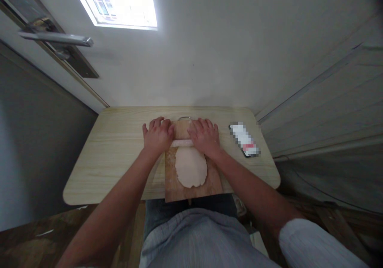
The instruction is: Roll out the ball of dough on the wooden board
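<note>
A flattened oval of pale dough (190, 167) lies on a brown wooden board (209, 186) on a light wooden table (116, 152). A pale rolling pin (182, 143) lies across the far end of the dough. My left hand (157, 135) presses flat on the pin's left end, fingers stretched forward. My right hand (205, 136) presses flat on its right end, fingers spread. Both palms cover most of the pin, so only its middle shows.
A phone (244, 140) lies on the table to the right of the board. A door with a metal handle (56, 39) stands at the left, a white wall behind the table, and panelled wall at the right. My lap is under the table's near edge.
</note>
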`<control>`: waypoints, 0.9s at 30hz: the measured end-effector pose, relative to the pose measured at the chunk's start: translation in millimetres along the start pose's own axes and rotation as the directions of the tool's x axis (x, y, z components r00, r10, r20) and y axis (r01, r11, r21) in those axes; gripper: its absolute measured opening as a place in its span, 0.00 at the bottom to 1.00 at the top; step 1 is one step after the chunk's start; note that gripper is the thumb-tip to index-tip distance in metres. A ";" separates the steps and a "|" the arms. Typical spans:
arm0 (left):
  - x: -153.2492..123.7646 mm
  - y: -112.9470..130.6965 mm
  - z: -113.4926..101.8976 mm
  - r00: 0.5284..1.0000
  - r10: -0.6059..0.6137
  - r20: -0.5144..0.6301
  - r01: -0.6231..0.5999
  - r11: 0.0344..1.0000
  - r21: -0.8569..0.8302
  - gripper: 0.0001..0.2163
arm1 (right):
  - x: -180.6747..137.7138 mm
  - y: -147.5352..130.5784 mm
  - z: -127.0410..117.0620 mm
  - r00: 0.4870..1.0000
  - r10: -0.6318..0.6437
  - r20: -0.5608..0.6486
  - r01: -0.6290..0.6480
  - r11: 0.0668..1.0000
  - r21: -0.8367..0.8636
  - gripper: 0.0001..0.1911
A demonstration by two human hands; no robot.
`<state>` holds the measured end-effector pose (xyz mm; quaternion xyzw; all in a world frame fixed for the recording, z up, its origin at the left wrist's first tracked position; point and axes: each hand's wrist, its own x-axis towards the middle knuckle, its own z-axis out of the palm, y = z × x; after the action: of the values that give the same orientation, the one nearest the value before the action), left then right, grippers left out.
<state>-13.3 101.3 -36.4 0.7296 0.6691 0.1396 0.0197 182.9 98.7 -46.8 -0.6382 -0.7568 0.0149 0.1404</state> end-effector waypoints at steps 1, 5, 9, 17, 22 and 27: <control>3.0 -0.4 0.8 1.000 0.000 -0.001 0.000 1.000 0.000 0.21 | 2.6 0.5 0.7 1.000 0.008 0.005 -0.008 1.000 -0.002 0.28; 11.5 -1.7 4.2 1.000 -0.014 0.006 0.014 1.000 -0.005 0.22 | 11.4 1.7 1.8 0.999 0.024 0.023 -0.024 1.000 0.003 0.29; 10.5 -1.8 4.3 1.000 -0.020 0.012 0.020 1.000 0.008 0.21 | 11.7 1.5 1.1 0.999 0.019 0.032 -0.019 1.000 0.000 0.29; -22.1 2.0 -1.3 1.000 0.013 -0.026 -0.013 1.000 0.021 0.19 | -24.5 -3.9 -5.2 1.000 0.002 0.027 -0.002 1.000 0.005 0.30; -53.1 5.8 -6.4 0.996 0.060 -0.061 -0.058 0.998 0.023 0.18 | -65.9 -8.8 -12.7 0.999 -0.026 0.046 0.024 0.999 0.038 0.30; -75.8 8.3 -10.1 0.992 0.073 -0.108 -0.071 0.997 0.023 0.18 | -97.9 -11.7 -13.2 0.999 -0.043 0.030 0.042 0.997 0.058 0.31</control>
<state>-12.5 24.4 -38.3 0.7446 0.6439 0.1733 -0.0288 189.0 -0.5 -50.7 -0.6173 -0.7716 0.0436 0.1473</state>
